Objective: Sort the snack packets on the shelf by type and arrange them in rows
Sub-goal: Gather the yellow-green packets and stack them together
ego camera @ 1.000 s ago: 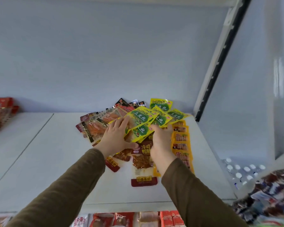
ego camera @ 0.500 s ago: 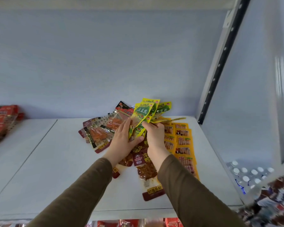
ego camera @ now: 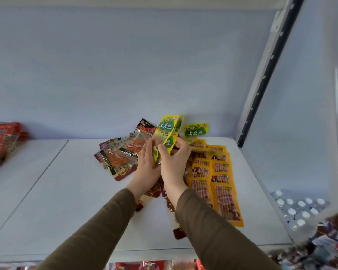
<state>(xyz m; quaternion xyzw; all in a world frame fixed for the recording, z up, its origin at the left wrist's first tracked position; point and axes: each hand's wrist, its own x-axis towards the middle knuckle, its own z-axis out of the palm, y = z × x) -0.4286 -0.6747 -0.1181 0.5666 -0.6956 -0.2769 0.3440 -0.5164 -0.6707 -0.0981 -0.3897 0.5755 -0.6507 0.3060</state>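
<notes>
Gripping green packets [ego camera: 167,133] above the shelf [ego camera: 66,191].

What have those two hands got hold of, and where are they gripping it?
A bunch of green-and-yellow snack packets, gripped at their lower ends between the left hand and right hand.

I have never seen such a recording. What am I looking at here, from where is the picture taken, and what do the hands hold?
No machine here: a person wears a camera on the head, so you look forward and down along both arms. The left hand and right hand together hold a bunch of green packets, lifted off the white shelf. One more green packet stands behind them. On the shelf lie orange packets to the left and yellow packets in two rows to the right. Dark red packets lie partly hidden under the arms.
</notes>
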